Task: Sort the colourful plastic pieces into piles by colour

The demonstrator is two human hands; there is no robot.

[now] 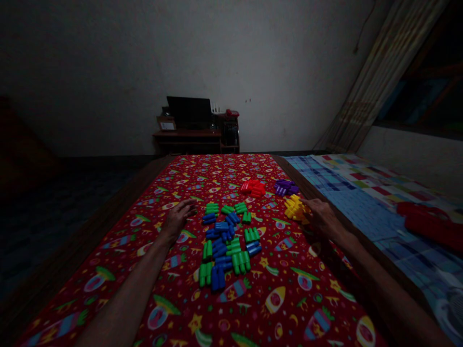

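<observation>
My left hand [178, 220] hovers over the left side of the cloth, fingers loosely stretched and slightly apart, with nothing in them. Just right of it lie mixed plastic building blocks, such as a green block [211, 208] and a blue block [222, 227]. My right hand [321, 215] is at the right edge of a pile of yellow blocks [294, 207], its bent fingers closed against a yellow block; the fingertips are partly hidden. Beyond are a pile of purple blocks [286, 187] and a pile of red blocks [253, 188].
A red patterned cloth [275, 262] covers the long table. To the right is a bed with a blue checked sheet [365, 229] and a red item [430, 222]. A monitor [190, 112] stands on a desk [188, 137] by the far wall.
</observation>
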